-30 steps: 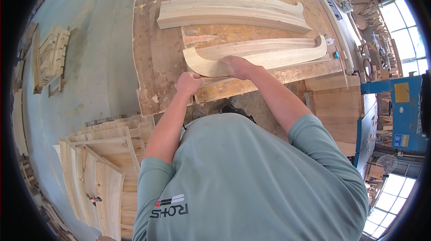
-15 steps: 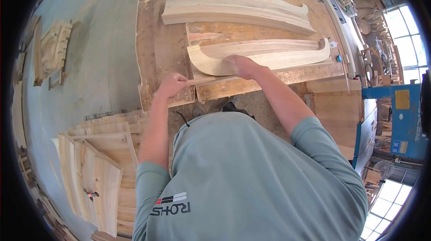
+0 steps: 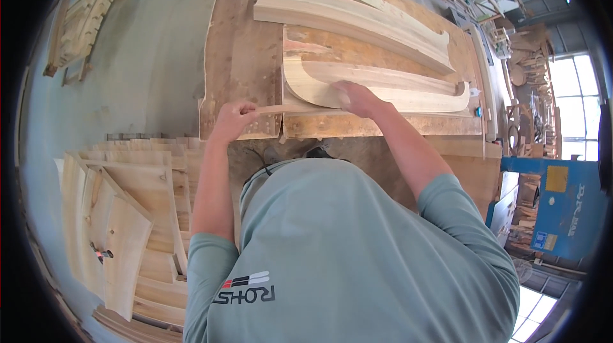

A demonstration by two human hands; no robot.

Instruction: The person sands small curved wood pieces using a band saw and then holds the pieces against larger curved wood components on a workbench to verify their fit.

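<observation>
My left hand (image 3: 235, 121) is closed around the near left end of a thin wooden strip (image 3: 271, 110). The strip runs to the right, beneath the near edge of a pale curved wooden piece (image 3: 408, 96) with upturned ends. My right hand (image 3: 361, 99) grips this curved piece near its left bend, its fingertips on the upper face. Beneath and behind the curved piece lies a plank (image 3: 364, 72). How far the strip reaches under it is hidden.
On the wooden worktable (image 3: 246, 55) rest a thick timber (image 3: 345, 20) and another curved piece (image 3: 377, 1) farther back. Stacked boards (image 3: 121, 241) stand at my lower left, a wood pile (image 3: 83, 30) at far left. A blue machine (image 3: 562, 205) is on the right.
My left hand has moved left relative to the table, still holding the strip's end. My right hand stays on the curved piece. The whole view has turned slightly.
</observation>
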